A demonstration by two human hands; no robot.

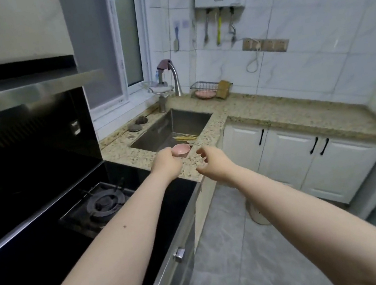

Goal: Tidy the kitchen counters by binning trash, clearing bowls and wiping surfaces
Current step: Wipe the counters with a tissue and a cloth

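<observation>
Left hand (pixel 165 162): fingers curled round the rim of a small pink round bowl (pixel 181 150), held just above the speckled granite table (pixel 208 136). Right hand (pixel 208 158): fingers loosely curled, holding nothing, just beside the bowl. Beyond the fingers, a steel sink (pixel 174 127) holding thin wooden skewers (pixel 185 138).

My left hand (pixel 165 162) covers the near side of the pink bowl (pixel 181 149), so I cannot see where its fingertips sit. The counter's front rim hides the near ends of the sticks (pixel 186 137) in the sink (pixel 174 126). Both my arms run off the bottom edge. The white bin (pixel 257 213) sits half behind my right forearm.
</observation>
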